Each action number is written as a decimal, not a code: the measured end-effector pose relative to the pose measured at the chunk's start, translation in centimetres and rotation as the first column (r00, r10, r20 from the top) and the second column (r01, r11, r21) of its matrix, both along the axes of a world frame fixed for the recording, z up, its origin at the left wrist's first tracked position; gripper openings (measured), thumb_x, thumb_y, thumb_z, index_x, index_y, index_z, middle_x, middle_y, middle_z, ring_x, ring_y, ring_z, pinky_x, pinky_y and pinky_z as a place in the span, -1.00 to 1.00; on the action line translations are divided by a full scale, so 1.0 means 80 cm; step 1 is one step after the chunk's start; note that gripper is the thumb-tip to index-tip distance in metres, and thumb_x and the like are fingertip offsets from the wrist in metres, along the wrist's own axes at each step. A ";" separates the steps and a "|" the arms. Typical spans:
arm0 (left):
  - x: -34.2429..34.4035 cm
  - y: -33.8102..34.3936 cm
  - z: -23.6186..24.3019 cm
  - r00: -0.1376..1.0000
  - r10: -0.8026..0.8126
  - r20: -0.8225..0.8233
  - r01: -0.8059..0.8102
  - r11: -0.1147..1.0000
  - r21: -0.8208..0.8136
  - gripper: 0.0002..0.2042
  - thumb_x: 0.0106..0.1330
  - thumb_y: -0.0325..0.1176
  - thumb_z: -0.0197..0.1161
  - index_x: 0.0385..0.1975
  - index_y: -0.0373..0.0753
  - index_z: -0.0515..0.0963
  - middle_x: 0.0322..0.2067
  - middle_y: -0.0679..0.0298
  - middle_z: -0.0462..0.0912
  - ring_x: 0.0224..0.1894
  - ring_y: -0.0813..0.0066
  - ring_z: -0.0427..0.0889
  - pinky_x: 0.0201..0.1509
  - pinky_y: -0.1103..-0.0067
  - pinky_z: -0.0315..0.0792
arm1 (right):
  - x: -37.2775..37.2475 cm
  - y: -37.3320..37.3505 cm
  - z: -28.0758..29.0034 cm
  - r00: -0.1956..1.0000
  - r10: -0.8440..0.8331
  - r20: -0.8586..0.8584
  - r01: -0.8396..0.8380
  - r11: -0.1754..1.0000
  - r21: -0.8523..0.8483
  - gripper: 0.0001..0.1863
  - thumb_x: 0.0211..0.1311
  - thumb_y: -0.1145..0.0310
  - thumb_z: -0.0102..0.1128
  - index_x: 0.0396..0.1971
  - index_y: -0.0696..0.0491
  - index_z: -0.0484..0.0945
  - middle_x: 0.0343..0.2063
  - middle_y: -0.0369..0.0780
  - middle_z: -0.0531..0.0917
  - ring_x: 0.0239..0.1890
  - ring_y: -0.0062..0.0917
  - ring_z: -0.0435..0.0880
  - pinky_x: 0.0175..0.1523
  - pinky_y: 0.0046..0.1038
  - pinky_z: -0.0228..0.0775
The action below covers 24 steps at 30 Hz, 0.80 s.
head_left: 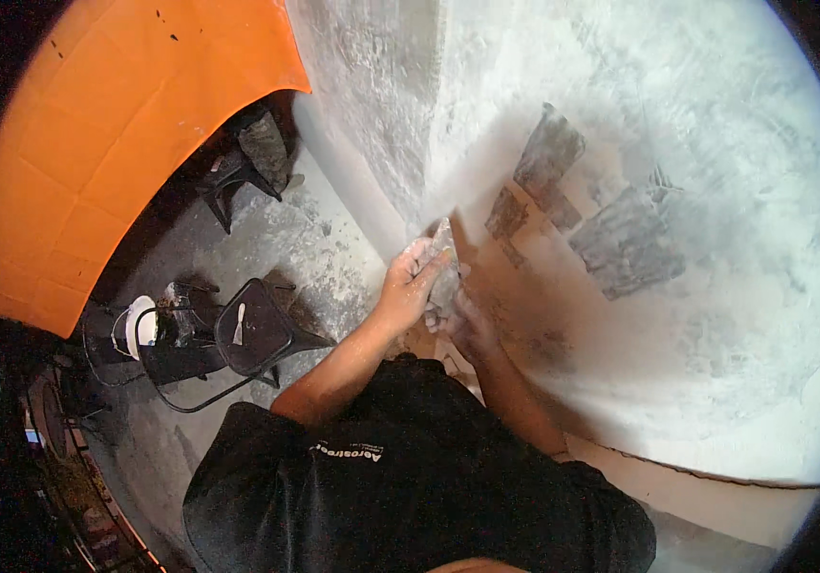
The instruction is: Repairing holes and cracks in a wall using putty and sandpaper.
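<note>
My left hand (408, 284), dusted with white powder, grips a grey, plaster-smeared flat blade (445, 256) and holds it against the white plastered wall (715, 315) near its corner. My right hand (464, 323) sits just below, fingers curled at the lower end of the same blade; its exact grip is partly hidden. Darker grey patches (625, 244) of fresh filler mark the wall to the right of the hands. My black-sleeved torso fills the lower middle of the view.
A black metal stool (255, 334) stands on the dusty grey floor at the left with a small scraper (239, 325) on its seat. A white round container (142, 325) rests beside it. Another dark stool (238, 177) stands farther back, under an orange panel (95, 143).
</note>
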<state>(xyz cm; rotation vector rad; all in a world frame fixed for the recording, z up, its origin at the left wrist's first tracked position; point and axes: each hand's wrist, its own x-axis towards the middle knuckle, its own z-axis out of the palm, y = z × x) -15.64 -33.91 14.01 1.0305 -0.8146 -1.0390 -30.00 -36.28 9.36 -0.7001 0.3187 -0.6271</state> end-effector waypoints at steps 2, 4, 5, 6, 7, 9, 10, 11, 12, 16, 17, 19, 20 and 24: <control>0.003 0.001 -0.005 0.999 -0.045 0.026 0.046 0.998 -0.031 -0.78 0.46 -0.35 0.14 -0.03 -0.32 0.48 -0.28 0.32 0.64 -0.30 0.66 0.59 -0.19 0.63 0.49 | -0.009 -0.012 -0.004 0.999 0.037 -0.039 -0.040 0.996 -0.078 -0.52 0.43 0.05 0.01 0.12 0.11 0.38 -0.24 -0.22 0.59 -0.28 -0.48 0.58 -0.22 -0.42 0.45; 0.001 -0.007 0.001 0.981 -0.154 -0.119 0.151 0.988 -0.033 -0.75 0.46 -0.34 0.14 0.02 -0.34 0.46 -0.25 0.31 0.64 -0.25 0.63 0.59 -0.13 0.62 0.50 | -0.010 -0.009 -0.008 0.994 0.069 -0.080 -0.080 0.986 -0.149 -0.52 0.44 -0.03 -0.02 0.09 0.05 0.38 -0.25 -0.25 0.58 -0.26 -0.50 0.56 -0.17 -0.42 0.42; 0.001 -0.008 0.006 0.982 -0.150 -0.114 0.148 0.989 -0.025 -0.75 0.46 -0.34 0.14 0.02 -0.34 0.46 -0.25 0.31 0.64 -0.25 0.63 0.59 -0.13 0.62 0.50 | -0.010 -0.005 -0.005 0.994 -0.015 -0.113 -0.001 0.990 -0.140 -0.55 0.46 -0.02 -0.06 0.04 0.07 0.41 -0.35 -0.26 0.56 -0.32 -0.51 0.55 -0.21 -0.43 0.41; 0.000 -0.007 0.011 0.983 -0.153 -0.104 0.156 0.987 0.025 -0.75 0.46 -0.34 0.15 0.01 -0.34 0.46 -0.25 0.30 0.64 -0.25 0.62 0.60 -0.14 0.62 0.50 | -0.010 -0.001 -0.005 0.984 -0.097 -0.146 0.078 0.988 -0.132 -0.56 0.47 -0.02 -0.09 -0.02 0.08 0.43 -0.44 -0.27 0.53 -0.39 -0.52 0.53 -0.26 -0.44 0.40; -0.003 -0.009 0.018 0.983 -0.160 -0.093 0.167 0.983 0.070 -0.75 0.46 -0.34 0.15 0.01 -0.34 0.46 -0.24 0.29 0.65 -0.26 0.62 0.60 -0.14 0.63 0.50 | -0.013 -0.003 -0.009 0.985 -0.098 -0.141 0.079 0.988 -0.129 -0.56 0.47 -0.02 -0.09 -0.02 0.08 0.43 -0.44 -0.27 0.53 -0.39 -0.52 0.53 -0.26 -0.44 0.40; 0.000 -0.009 0.030 0.974 -0.211 -0.079 0.219 0.969 0.114 -0.76 0.46 -0.33 0.15 0.00 -0.33 0.48 -0.27 0.29 0.65 -0.27 0.63 0.60 -0.14 0.63 0.50 | -0.021 -0.009 -0.020 0.983 -0.073 -0.168 0.017 0.950 -0.312 -0.54 0.49 -0.03 -0.14 -0.18 0.12 0.48 -0.58 -0.29 0.45 -0.51 -0.55 0.48 -0.35 -0.45 0.37; 0.003 -0.010 0.033 0.962 -0.265 -0.069 0.273 0.949 0.159 -0.77 0.46 -0.33 0.15 -0.02 -0.32 0.50 -0.30 0.29 0.66 -0.28 0.64 0.60 -0.14 0.63 0.50 | -0.020 -0.009 -0.023 0.984 -0.080 -0.159 0.028 0.951 -0.307 -0.54 0.49 -0.03 -0.14 -0.18 0.12 0.48 -0.58 -0.29 0.45 -0.51 -0.55 0.48 -0.35 -0.45 0.37; 0.003 -0.016 0.031 0.960 -0.274 -0.062 0.280 0.945 0.167 -0.77 0.46 -0.33 0.15 -0.02 -0.32 0.50 -0.30 0.29 0.66 -0.28 0.64 0.60 -0.14 0.63 0.50 | -0.019 -0.011 -0.025 0.983 -0.071 -0.167 -0.002 0.917 -0.399 -0.52 0.50 -0.03 -0.16 -0.25 0.13 0.49 -0.61 -0.29 0.44 -0.53 -0.55 0.47 -0.38 -0.46 0.36; 0.003 -0.024 0.028 0.956 -0.260 0.134 0.239 0.959 0.153 -0.78 0.46 -0.31 0.15 -0.05 -0.31 0.52 -0.32 0.28 0.67 -0.32 0.63 0.60 -0.19 0.62 0.51 | -0.019 -0.013 -0.028 0.982 -0.065 -0.178 -0.030 0.874 -0.486 -0.50 0.51 -0.03 -0.18 -0.31 0.14 0.49 -0.64 -0.29 0.43 -0.56 -0.56 0.46 -0.41 -0.47 0.35; 0.005 -0.024 0.026 0.889 -0.159 0.430 0.194 0.980 -0.039 -0.79 0.45 -0.27 0.17 -0.15 -0.29 0.57 -0.37 0.26 0.70 -0.45 0.60 0.61 -0.36 0.61 0.52 | 0.008 0.002 -0.053 0.973 -0.175 -0.148 0.110 0.924 -0.368 -0.60 0.47 0.12 -0.08 -0.40 0.11 0.57 -0.67 -0.32 0.51 -0.64 -0.62 0.46 -0.46 -0.54 0.32; -0.002 -0.024 0.029 0.888 -0.185 0.421 0.220 0.975 -0.035 -0.79 0.45 -0.27 0.17 -0.15 -0.29 0.57 -0.37 0.26 0.70 -0.45 0.60 0.61 -0.36 0.61 0.52 | 0.008 -0.002 -0.065 0.979 -0.123 -0.162 0.036 0.889 -0.456 -0.57 0.51 0.09 -0.16 -0.34 0.14 0.54 -0.63 -0.28 0.51 -0.59 -0.59 0.48 -0.44 -0.52 0.35; -0.008 -0.018 0.038 0.979 -0.176 0.105 0.153 0.969 0.192 -0.79 0.44 -0.26 0.18 -0.16 -0.28 0.57 -0.35 0.24 0.71 -0.49 0.57 0.61 -0.43 0.61 0.51 | 0.005 0.001 -0.071 0.978 -0.084 -0.191 -0.032 0.844 -0.535 -0.53 0.55 0.07 -0.23 -0.28 0.16 0.51 -0.60 -0.25 0.50 -0.53 -0.57 0.50 -0.41 -0.49 0.38; -0.008 -0.018 0.042 0.977 -0.179 0.112 0.155 0.967 0.200 -0.79 0.44 -0.25 0.18 -0.18 -0.28 0.57 -0.39 0.26 0.70 -0.49 0.60 0.60 -0.44 0.61 0.51 | 0.009 0.008 -0.057 0.976 -0.136 -0.169 0.051 0.899 -0.434 -0.54 0.52 0.07 -0.19 -0.35 0.14 0.53 -0.63 -0.27 0.50 -0.55 -0.58 0.50 -0.42 -0.50 0.36; -0.008 -0.026 0.017 0.979 -0.134 0.154 0.111 0.982 0.150 -0.79 0.44 -0.24 0.19 -0.25 -0.27 0.56 -0.45 0.31 0.66 -0.54 0.60 0.57 -0.51 0.63 0.44 | -0.002 -0.007 -0.053 0.969 -0.161 -0.187 0.102 0.951 -0.291 -0.49 0.49 -0.03 -0.17 -0.42 0.10 0.52 -0.60 -0.29 0.53 -0.54 -0.57 0.51 -0.37 -0.50 0.35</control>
